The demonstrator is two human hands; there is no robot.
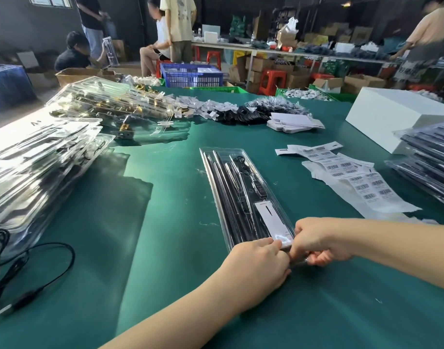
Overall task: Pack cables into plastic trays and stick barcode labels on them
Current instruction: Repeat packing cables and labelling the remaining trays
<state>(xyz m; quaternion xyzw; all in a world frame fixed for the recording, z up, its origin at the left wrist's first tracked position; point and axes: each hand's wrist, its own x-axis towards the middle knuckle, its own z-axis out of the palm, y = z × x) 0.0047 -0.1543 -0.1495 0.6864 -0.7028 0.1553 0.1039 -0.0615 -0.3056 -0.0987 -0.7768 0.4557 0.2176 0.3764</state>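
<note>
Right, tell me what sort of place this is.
Probably a packing workshop or warehouse: stacked clear plastic trays on a green table, white barcode label sheets, and brown cardboard cartons behind.

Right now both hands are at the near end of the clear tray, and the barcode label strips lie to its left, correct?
Not quite. In the head view the barcode label strips lie right of the clear tray. Both the left hand and right hand are at its near end.

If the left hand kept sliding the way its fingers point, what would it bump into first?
Probably the right hand: the left hand points up and right at it, both meeting at the near end of the clear tray.
</note>
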